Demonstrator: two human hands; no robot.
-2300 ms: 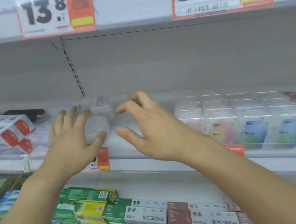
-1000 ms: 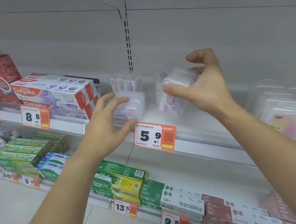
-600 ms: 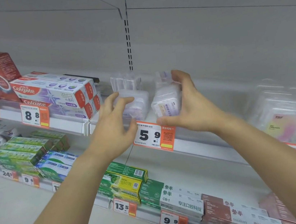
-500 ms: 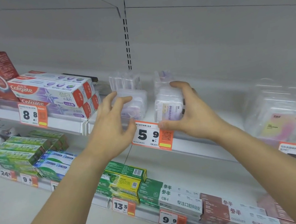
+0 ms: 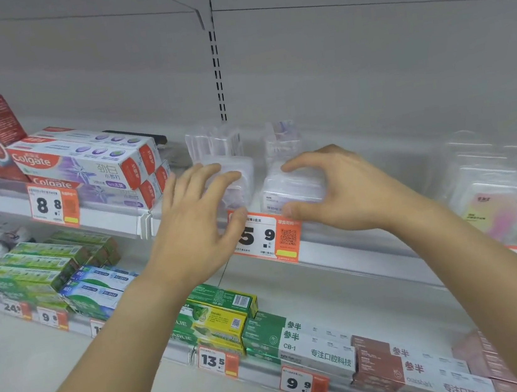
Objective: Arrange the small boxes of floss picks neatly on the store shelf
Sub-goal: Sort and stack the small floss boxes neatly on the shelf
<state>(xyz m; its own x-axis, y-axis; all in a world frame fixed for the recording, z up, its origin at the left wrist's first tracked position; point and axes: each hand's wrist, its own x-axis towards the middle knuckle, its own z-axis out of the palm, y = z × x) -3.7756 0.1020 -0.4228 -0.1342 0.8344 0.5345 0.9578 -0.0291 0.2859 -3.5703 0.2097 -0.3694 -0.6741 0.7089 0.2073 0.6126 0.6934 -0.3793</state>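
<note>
While four clear plastic floss-pick boxes [image 5: 292, 188] stand mid-frame, squaring up remains.
Right hand [image 5: 342, 191] grips the front-right box; left hand [image 5: 195, 224] fingers spread, loosely touching its neighbour [image 5: 241, 178].

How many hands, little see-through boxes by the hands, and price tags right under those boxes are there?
Hands: 2, the left hand and the right hand
Clear boxes: 4, two in front and two behind; the right hand grips the front right box
Price tag: 1
Total: 7
</note>
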